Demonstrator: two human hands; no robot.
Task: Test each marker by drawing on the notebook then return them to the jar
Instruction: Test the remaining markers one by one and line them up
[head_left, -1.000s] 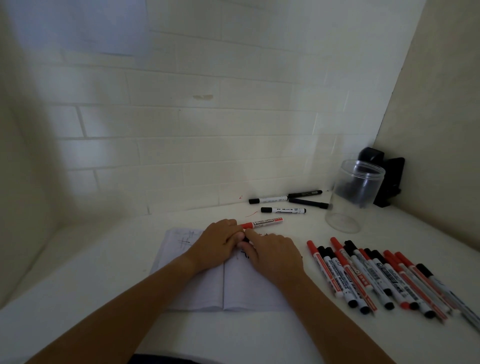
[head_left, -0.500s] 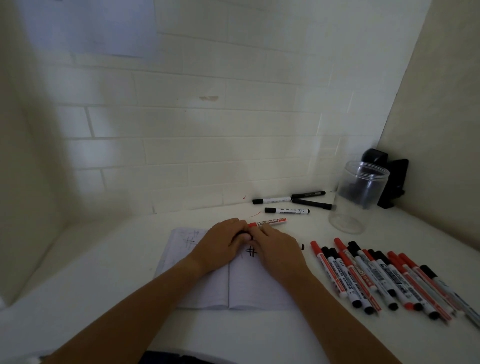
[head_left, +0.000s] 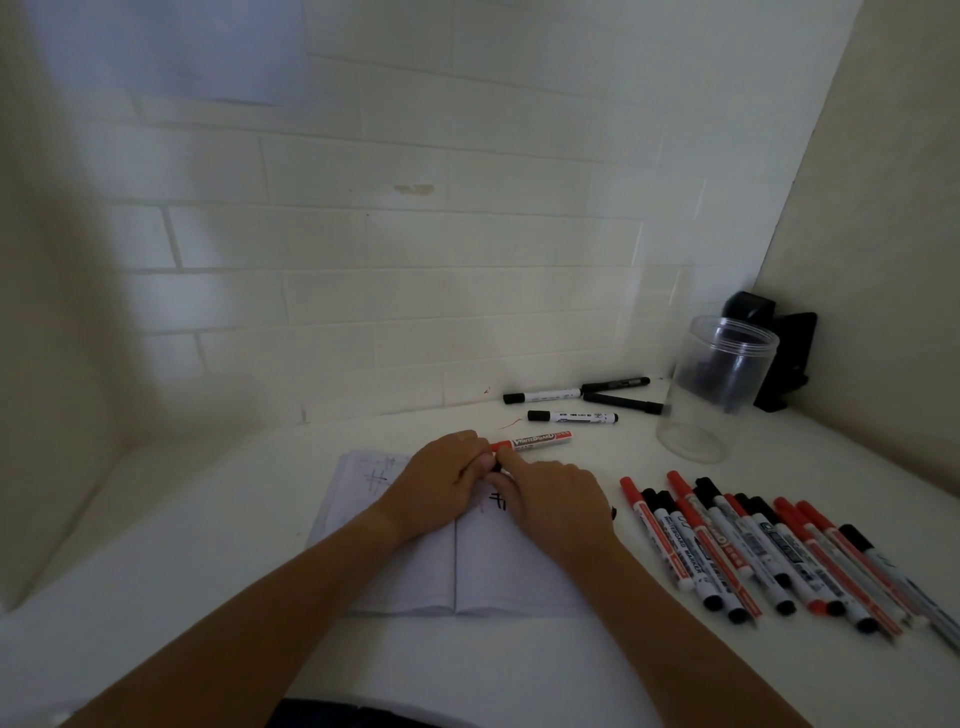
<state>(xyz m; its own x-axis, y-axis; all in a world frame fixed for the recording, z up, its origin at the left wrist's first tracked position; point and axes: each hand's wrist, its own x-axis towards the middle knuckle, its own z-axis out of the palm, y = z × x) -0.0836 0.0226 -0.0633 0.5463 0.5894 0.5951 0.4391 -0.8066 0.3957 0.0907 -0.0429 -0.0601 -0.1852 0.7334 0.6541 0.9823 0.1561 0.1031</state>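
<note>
An open notebook (head_left: 415, 577) lies on the white table, with pen marks on both pages. Over it my two hands meet. My right hand (head_left: 556, 499) curls round a black marker whose tail end (head_left: 613, 513) pokes out to the right. My left hand (head_left: 441, 483) pinches the marker's dark front end (head_left: 496, 466), which looks like the cap. A red marker (head_left: 535, 441) lies on the table just beyond my fingertips. The clear plastic jar (head_left: 714, 387) stands upright at the back right, with no markers inside.
A row of several red and black markers (head_left: 769, 556) lies to the right of the notebook. Three black markers (head_left: 571, 402) lie near the tiled back wall. A black object (head_left: 779, 358) stands in the corner behind the jar.
My hands stay pressed together over the notebook. The right hand has shifted a little and now covers part of the black hash mark on the right page.
</note>
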